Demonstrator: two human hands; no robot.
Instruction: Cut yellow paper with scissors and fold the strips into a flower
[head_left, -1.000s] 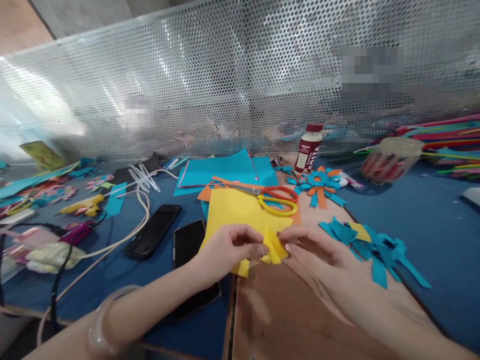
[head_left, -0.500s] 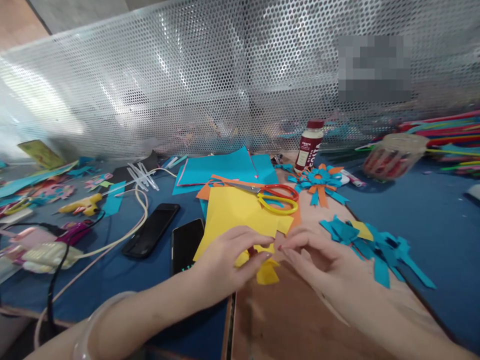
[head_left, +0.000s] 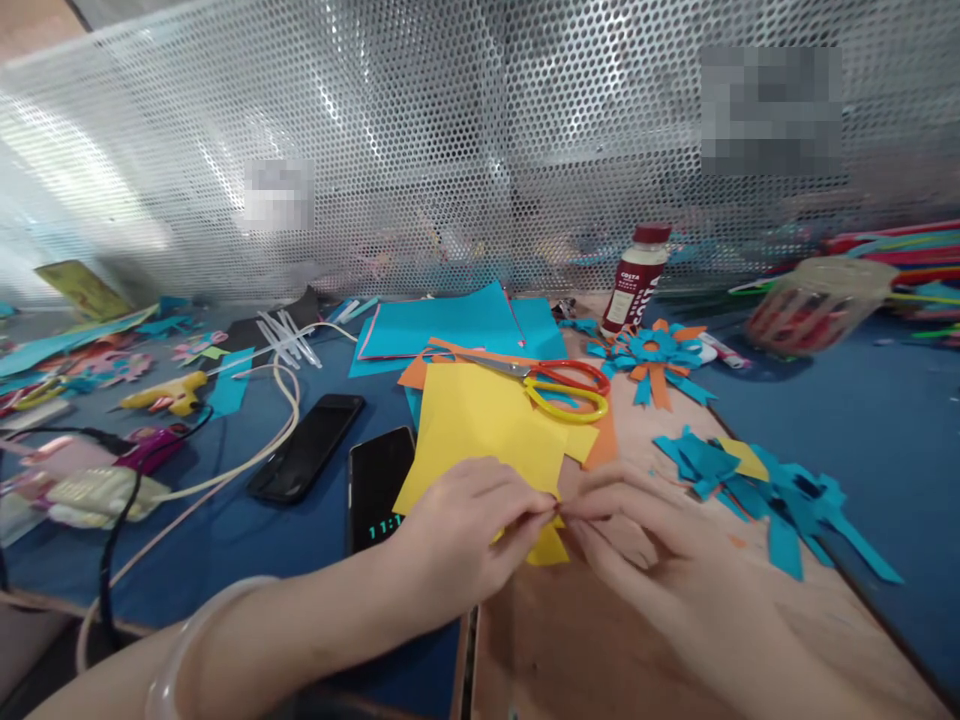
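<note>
My left hand (head_left: 469,525) and my right hand (head_left: 637,530) meet fingertip to fingertip over a small folded yellow paper piece (head_left: 547,547). Both hands pinch it just above the brown board (head_left: 600,640). Part of the piece is hidden under my fingers. Right behind the hands lies a larger yellow paper sheet (head_left: 480,425) with a cut edge. Red and yellow scissors (head_left: 559,385) rest on the orange and yellow paper beyond it.
Two black phones (head_left: 307,445) (head_left: 375,485) lie to the left on the blue mat. Blue paper sheets (head_left: 450,325), a blue and orange paper flower (head_left: 652,355), a bottle (head_left: 637,280), cut blue strips (head_left: 757,485), a glue gun (head_left: 169,393) and cables surround the work spot. A perforated metal screen stands behind.
The small yellow piece came down from the raised pinch toward the board. My hands lowered with it and closed together over it; the nearer phone's screen lit up.
</note>
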